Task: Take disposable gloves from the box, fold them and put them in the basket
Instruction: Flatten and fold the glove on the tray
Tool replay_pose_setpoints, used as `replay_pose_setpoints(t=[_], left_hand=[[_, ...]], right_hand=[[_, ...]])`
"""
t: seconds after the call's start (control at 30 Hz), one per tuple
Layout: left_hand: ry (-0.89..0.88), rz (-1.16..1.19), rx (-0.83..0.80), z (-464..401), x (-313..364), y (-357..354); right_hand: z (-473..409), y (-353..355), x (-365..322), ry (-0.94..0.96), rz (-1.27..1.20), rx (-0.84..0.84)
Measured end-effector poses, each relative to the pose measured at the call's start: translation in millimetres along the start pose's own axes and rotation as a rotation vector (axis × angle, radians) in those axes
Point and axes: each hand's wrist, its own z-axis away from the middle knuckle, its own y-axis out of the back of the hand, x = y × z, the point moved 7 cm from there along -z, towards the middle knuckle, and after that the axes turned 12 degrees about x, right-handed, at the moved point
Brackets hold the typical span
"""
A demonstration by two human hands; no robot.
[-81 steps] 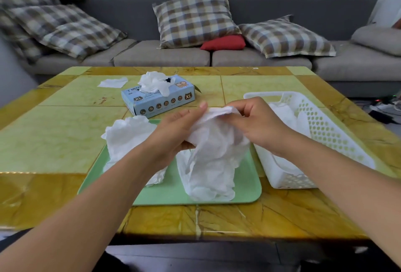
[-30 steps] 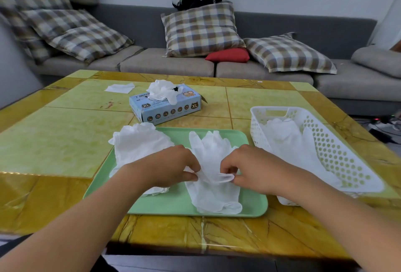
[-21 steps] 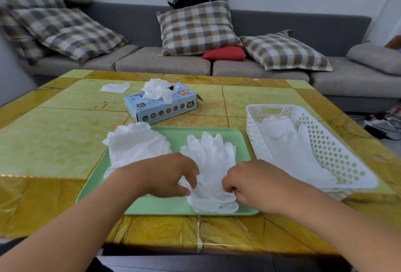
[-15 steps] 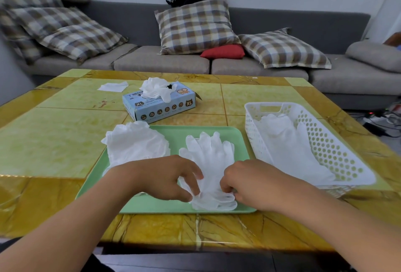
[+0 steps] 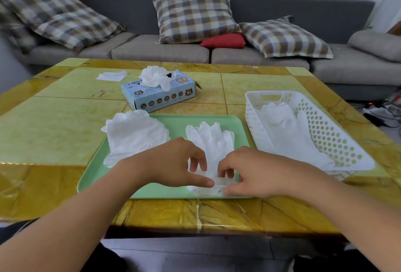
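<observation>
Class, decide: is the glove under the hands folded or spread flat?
Spread flat: the glove lies on the tray, its fingers extended.

White disposable glove (image 5: 211, 139) lies flat, fingers toward twelve o'clock; blue glove box (image 5: 159, 93) behind; white basket (image 5: 325, 133) at three o'clock.

The tray (image 5: 173, 193) lies before the box (image 5: 159, 96), with the basket (image 5: 325, 133) just right of it.

One table (image 5: 54, 128) carries one green tray (image 5: 173, 124), one blue glove box (image 5: 160, 96), one white basket (image 5: 325, 133) and one paper scrap (image 5: 111, 75), with four plaid cushions and one red cushion (image 5: 223, 40) behind.
</observation>
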Motion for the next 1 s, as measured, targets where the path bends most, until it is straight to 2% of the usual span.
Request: replay_pose_setpoints(t=[0.07,0.2,0.33,0.43,0.5,0.57,0.67,0.77,0.87,0.93,1.0], left_hand=[[-0.018,-0.098,-0.042,0,1,-13],[-0.037,-0.093,-0.116,1,2,-18],[-0.006,-0.013,-0.122,3,4,-7],[0.064,0.013,-0.183,7,1,-3],[0.033,-0.019,-0.106,4,0,-1],[-0.029,0.014,0.071,-1,-1,7],[-0.077,0.244,0.3,-6,1,28],[0.06,0.653,0.356,-6,9,47],[0.232,1.063,0.448,-9,16,59],[0.314,1.18,0.53,-10,21,68],[0.321,1.183,0.579,-10,28,77]], right_hand=[[-4,-10,2,-0.001,0.023,0.012],[-10,-17,5,-0.003,0.012,0.056],[-11,4,3,0.006,-0.149,0.13],[-11,12,8,-0.034,-0.315,0.109],[-11,15,14,-0.067,-0.443,0.093],[-12,20,18,-0.097,-0.567,0.102],[-13,26,23,-0.153,-0.727,0.116],[-14,38,25,-0.194,-1.067,0.155],[-16,58,31,-0.128,-1.368,0.235],[-11,68,25,-0.044,-1.321,0.252],[-6,68,17,-0.043,-1.264,0.248]])
